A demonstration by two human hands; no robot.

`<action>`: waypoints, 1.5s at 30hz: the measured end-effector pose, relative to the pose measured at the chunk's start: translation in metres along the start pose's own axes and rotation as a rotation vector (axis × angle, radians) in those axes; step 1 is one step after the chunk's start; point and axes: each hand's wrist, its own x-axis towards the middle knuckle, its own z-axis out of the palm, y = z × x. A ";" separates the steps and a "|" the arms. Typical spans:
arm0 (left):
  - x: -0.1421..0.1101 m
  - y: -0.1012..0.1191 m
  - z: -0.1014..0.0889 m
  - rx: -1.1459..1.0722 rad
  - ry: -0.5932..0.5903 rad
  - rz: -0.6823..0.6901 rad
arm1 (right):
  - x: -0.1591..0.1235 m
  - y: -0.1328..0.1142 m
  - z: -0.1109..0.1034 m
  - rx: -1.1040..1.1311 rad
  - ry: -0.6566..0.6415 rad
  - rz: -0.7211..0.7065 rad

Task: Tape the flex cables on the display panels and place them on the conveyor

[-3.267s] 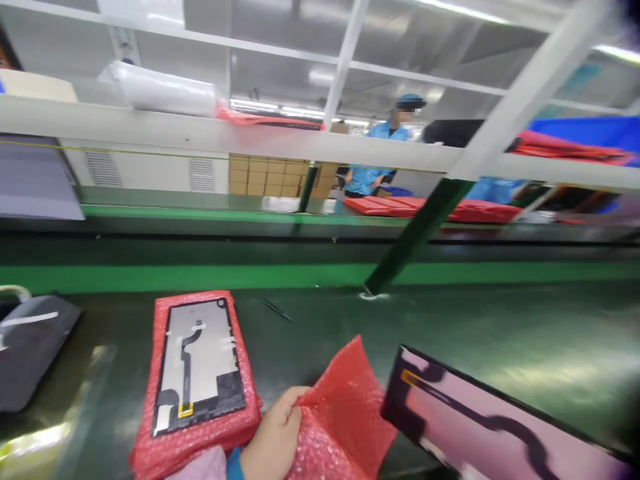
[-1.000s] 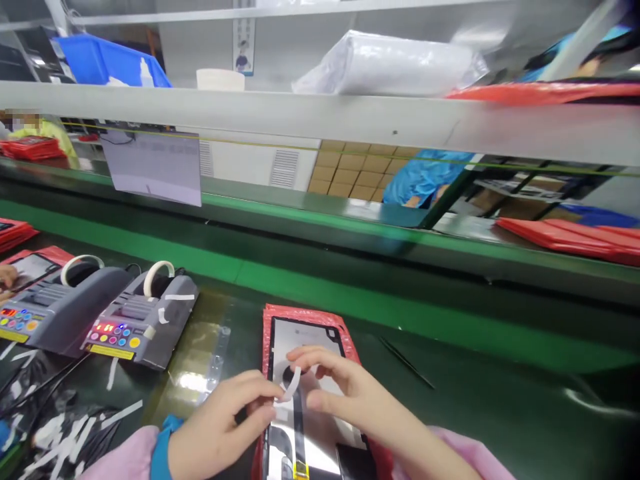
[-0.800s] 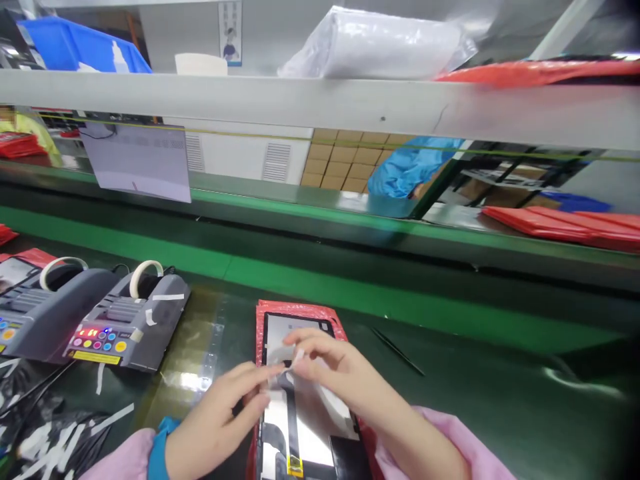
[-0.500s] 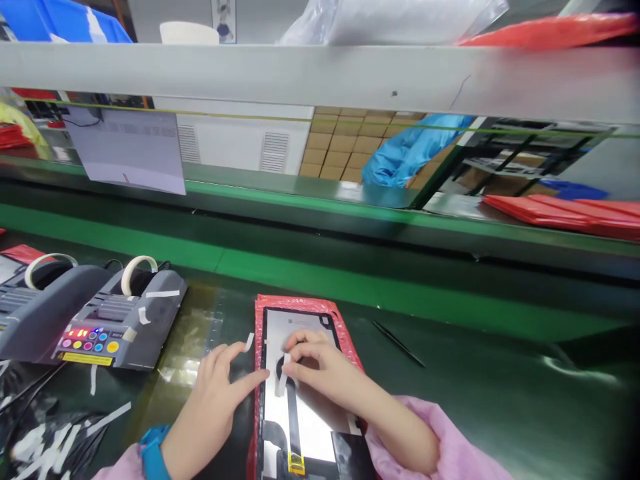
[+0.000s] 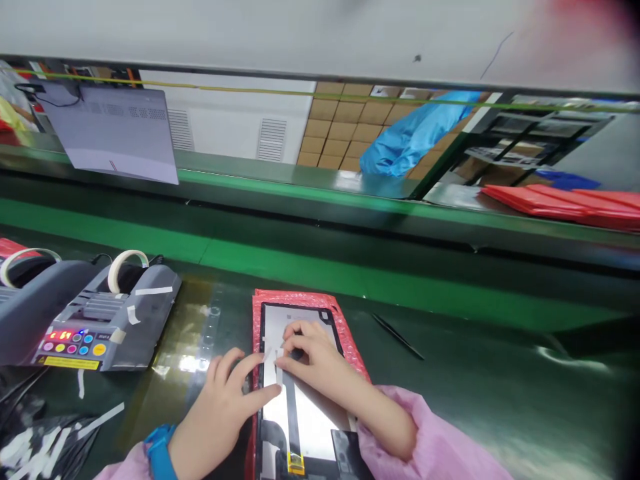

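A tablet-like screen panel [image 5: 315,393] lies back side up, with a silvery back, black edges and a dark flat cable [image 5: 292,417] ending in a yellow patch. My right hand [image 5: 313,357] is over its upper half, thumb and forefinger pinching a short strip of white tape [image 5: 279,375]. To the left, my left hand [image 5: 223,400] has its fingers apart; the thumb tip is at the lower end of that strip. Another small pale strip [image 5: 268,353] appears stuck to the left forefinger. Under the panel is a red bubble-wrap bag [image 5: 345,327].
Grey tape dispensers [image 5: 107,320] with tape rolls stand at the left. Loose tape strips [image 5: 50,447] and black cables lie in front of them. Black tweezers [image 5: 399,336] rest on the green mat to the right. Red bags [image 5: 560,203] are on a ledge behind.
My left hand has moved right, its forefinger and thumb now over the panel's left edge. My right hand has shifted slightly left with the tape strip. The camera view has tilted down a little.
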 end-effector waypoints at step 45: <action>0.088 0.000 -0.001 -0.285 -0.191 -0.156 | 0.002 0.036 -0.003 -0.128 0.364 0.142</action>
